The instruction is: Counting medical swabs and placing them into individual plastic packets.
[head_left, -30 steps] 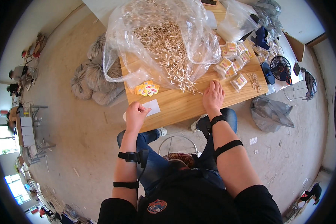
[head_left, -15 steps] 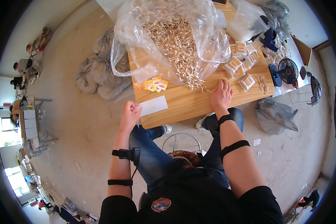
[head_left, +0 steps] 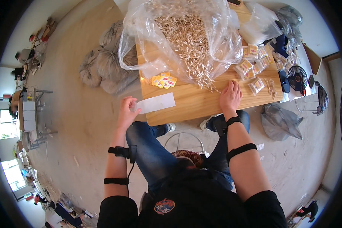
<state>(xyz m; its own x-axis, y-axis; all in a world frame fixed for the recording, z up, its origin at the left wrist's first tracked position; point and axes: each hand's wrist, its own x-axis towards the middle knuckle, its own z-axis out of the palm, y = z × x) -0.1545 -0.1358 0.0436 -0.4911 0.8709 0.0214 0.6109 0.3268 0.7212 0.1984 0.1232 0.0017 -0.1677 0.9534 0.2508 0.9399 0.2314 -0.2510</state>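
Note:
My left hand (head_left: 127, 111) is at the table's left edge, its thumb apart from the half-curled fingers. Just right of it, a white paper strip (head_left: 157, 103) lies on the tabletop and juts past the edge; any thin clear film there is hard to make out. My right hand (head_left: 230, 96) rests palm down with fingers stretched on the wood-grain table (head_left: 193, 104), holding nothing. Ahead of it spill loose cotton swabs (head_left: 190, 45) from a large clear plastic bag (head_left: 140, 38). Small yellow-and-white cards (head_left: 164, 80) lie beyond the strip.
Packed swab packets (head_left: 257, 86) and a few loose swabs (head_left: 271, 88) lie right of my right hand. A black fan (head_left: 296, 78) stands farther right. Grey plastic bags sit on the floor, some left of the table (head_left: 112, 64), another at the right (head_left: 279, 119).
My left hand has moved slightly left and up, and its thumb and fingers have parted from a pinch. My right hand stays flat on the table. The view has shifted a little.

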